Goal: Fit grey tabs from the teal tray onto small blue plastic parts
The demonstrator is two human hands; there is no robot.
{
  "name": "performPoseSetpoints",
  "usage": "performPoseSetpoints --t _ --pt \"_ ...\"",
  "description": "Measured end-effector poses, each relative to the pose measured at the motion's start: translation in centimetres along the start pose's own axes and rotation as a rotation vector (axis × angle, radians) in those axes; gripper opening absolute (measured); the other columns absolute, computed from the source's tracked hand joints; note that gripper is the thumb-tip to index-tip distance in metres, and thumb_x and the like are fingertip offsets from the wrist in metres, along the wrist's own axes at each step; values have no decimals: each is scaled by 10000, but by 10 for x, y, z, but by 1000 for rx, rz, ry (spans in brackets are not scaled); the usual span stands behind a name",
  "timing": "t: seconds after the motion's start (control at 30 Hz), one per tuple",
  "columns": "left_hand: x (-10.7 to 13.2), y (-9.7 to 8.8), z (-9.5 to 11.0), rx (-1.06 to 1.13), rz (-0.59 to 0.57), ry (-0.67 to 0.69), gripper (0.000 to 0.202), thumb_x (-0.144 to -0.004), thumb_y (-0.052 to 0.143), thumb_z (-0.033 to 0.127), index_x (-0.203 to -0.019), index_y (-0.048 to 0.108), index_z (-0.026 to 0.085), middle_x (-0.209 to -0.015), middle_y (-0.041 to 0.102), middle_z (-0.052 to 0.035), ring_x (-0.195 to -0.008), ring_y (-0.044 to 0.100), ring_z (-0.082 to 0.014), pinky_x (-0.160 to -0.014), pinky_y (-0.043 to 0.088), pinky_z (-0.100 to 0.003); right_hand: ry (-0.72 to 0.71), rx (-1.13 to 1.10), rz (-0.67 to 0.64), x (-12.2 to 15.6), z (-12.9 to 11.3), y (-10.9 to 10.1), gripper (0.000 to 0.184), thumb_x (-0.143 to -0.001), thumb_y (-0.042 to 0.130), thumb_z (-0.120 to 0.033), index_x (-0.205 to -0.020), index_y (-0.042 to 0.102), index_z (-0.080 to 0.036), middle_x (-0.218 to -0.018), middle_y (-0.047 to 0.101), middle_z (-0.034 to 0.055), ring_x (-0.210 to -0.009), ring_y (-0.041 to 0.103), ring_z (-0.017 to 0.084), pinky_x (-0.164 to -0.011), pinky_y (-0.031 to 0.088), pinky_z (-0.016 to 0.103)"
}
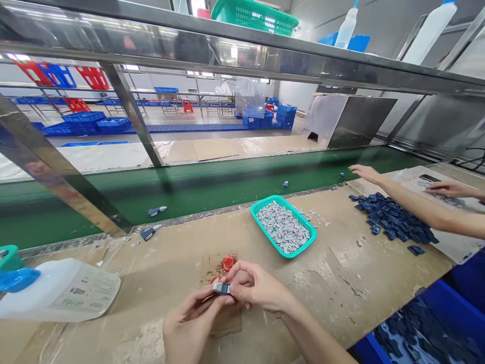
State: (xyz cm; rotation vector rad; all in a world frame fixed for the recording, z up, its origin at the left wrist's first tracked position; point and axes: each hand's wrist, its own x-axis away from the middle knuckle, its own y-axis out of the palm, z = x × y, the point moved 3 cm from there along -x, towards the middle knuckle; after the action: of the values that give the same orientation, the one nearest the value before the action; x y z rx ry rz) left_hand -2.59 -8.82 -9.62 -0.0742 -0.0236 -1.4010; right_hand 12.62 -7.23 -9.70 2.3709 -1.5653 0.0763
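Close in front of me, a small dark blue and light grey plastic piece [222, 288] is pinched between my two hands. My left hand [193, 321] is closed on it from the left, thumb and fingers along its near side. At the piece's right end, the thumb and fingers of my right hand [261, 288] press together on it. Just beyond my fingers is a red cap [228, 263] on a stained cardboard square [229, 323], and more red shows partly hidden behind my hands. A teal basket [311, 233] full of small grey pieces sits past my right hand.
A green conveyor belt [212, 177] carries several blue-grey pieces. A white jug [83, 290] lies at left. On the right, another person's arms [424, 207] reach over a pile of dark blue pieces [394, 215]. Below is a blue bin [369, 349]. A metal shelf [242, 53] spans overhead.
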Motion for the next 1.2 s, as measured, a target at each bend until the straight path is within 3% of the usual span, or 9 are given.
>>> performPoseSetpoints --t 0.13,0.23,0.37,0.5,0.63,0.77,0.9,1.1,1.2 --pt "-15 7 9 -57 -64 53 298 -522 808 345 -787 720 241 -849 729 -28 -802 687 -273 -804 573 -355 -86 -48 169 -8 3 -1 444 -684 672 -562 -836 571 -157 -768 617 19 -613 530 99 -484 403 171" --pt "-34 19 15 -62 -225 44 441 -591 772 375 -1001 683 239 -1016 703 -47 -933 659 -280 -836 556 -354 -134 -70 238 -17 -4 -8 405 -725 646 -533 -818 599 -142 -768 648 34 -611 560 103 -508 415 179" --pt "-77 30 11 -205 -413 117 535 -740 640 414 -1227 541 216 -1216 608 -90 -1123 565 -262 -970 449 -360 -190 188 277 -22 -24 -47 285 -817 576 -423 -879 664 -159 -830 692 49 -735 626 150 -613 456 222" --pt "-148 21 -2 -522 -260 365 449 -869 402 383 -1269 436 182 -1192 601 -132 -1090 581 -228 -947 434 -361 -94 803 693 -22 -39 -117 200 -850 540 -257 -995 672 -223 -967 693 34 -869 626 166 -743 450 251" --pt "-216 20 -7 -786 -155 441 381 -831 371 230 -1195 472 181 -1077 647 -129 -1005 607 -257 -850 463 -376 25 983 791 -42 -44 -155 181 -836 566 -209 -962 694 -188 -948 692 90 -936 610 211 -782 423 279" --pt "-259 33 -1 -941 -146 498 443 -731 410 133 -1156 529 171 -1124 623 -152 -961 600 -303 -766 466 -376 156 1086 812 -71 -44 -157 93 -771 660 -198 -776 708 -118 -872 682 175 -985 586 297 -765 428 331" --pt "-285 43 -6 -1045 -180 574 482 -693 409 99 -1154 547 137 -1140 606 -159 -1021 565 -312 -832 441 -394 226 1155 843 -84 -42 -151 84 -771 637 -122 -811 692 -73 -962 647 247 -1125 484 358 -758 431 363" --pt "-299 42 -25 -1090 -146 620 462 -791 370 143 -1232 504 107 -1134 606 -180 -1077 533 -322 -863 434 -423 129 1160 869 -73 -46 -147 179 -829 484 -55 -824 657 -101 -934 642 207 -1091 477 330 -732 415 343" --pt "-292 39 -28 -1061 -78 686 465 -832 339 165 -1272 465 88 -1164 582 -186 -1176 460 -315 -958 377 -442 7 1133 875 -62 -56 -139 204 -893 430 -133 -882 632 -154 -945 657 124 -1013 528 252 -770 409 317"
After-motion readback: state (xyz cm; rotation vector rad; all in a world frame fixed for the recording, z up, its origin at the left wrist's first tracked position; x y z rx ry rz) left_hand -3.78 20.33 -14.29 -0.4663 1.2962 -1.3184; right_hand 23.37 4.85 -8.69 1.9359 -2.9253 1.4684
